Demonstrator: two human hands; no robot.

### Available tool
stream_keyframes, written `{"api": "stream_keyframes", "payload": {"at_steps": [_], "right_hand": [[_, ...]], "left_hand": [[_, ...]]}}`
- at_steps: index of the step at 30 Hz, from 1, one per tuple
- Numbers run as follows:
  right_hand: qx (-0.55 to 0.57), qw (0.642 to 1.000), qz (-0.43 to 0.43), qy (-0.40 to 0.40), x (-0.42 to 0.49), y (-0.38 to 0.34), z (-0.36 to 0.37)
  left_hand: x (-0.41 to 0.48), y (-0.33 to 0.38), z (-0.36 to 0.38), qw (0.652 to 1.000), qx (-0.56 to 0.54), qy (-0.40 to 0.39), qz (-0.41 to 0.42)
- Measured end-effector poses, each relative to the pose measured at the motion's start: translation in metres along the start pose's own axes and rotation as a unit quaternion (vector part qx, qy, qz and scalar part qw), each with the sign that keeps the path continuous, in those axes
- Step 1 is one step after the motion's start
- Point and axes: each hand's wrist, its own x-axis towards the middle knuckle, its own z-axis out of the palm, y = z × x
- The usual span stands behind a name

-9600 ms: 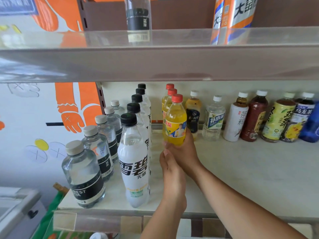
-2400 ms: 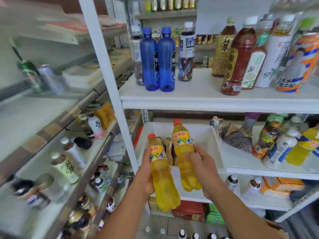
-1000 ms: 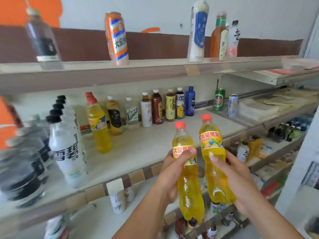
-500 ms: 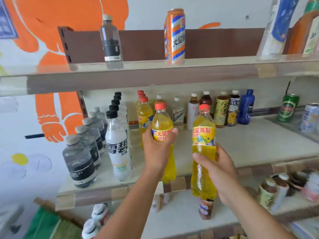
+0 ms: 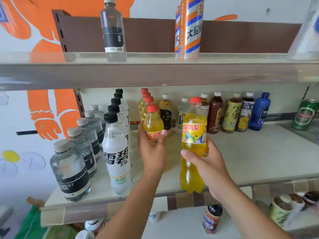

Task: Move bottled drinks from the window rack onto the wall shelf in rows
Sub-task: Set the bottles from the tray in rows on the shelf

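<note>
Now — wall shelf (image 5: 259, 152) | L hand (image 5: 151, 152) grips btl (image 5: 153, 123); R hand (image 5: 208, 164): 2nd btl (image 5: 194, 133)

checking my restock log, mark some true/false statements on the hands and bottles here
1. The left hand grips a yellow bottle, and the right hand grips a second yellow bottle. True.
2. Those two bottles have black caps. False: both caps are red.
3. The blue bottle stands on the top shelf. False: it stands on the middle shelf, below.
4. A green can stands right of the blue bottle. True.
</note>
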Motion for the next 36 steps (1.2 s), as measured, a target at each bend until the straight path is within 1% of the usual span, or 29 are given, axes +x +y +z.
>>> {"api": "stream_keyframes", "payload": {"at_steps": [5,11,14,21,27,36], "right_hand": [[0.004,1.0,0.001,-0.003,0.005,0.005,0.007],[0.009,1.0,-0.002,-0.007,0.009,0.01,0.015],[0.011,1.0,-0.002,-0.005,0.01,0.013,0.017],[0.023,1.0,-0.007,0.0,0.013,0.02,0.022],[0.031,0.999,-0.008,0.001,0.016,0.019,0.026],[0.036,0.999,-0.015,-0.008,0.019,0.021,0.035]], "left_hand": [[0.011,-0.011,-0.001,0.999,0.029,0.01,0.01],[0.021,-0.01,0.0,1.0,0.011,0.013,-0.018],[0.023,-0.011,0.003,0.999,0.011,0.029,-0.034],[0.023,-0.019,0.01,0.998,0.005,0.059,-0.037],[0.018,-0.018,0.004,0.999,-0.008,0.032,-0.033],[0.02,-0.014,-0.001,0.996,-0.041,0.018,-0.072]]}}
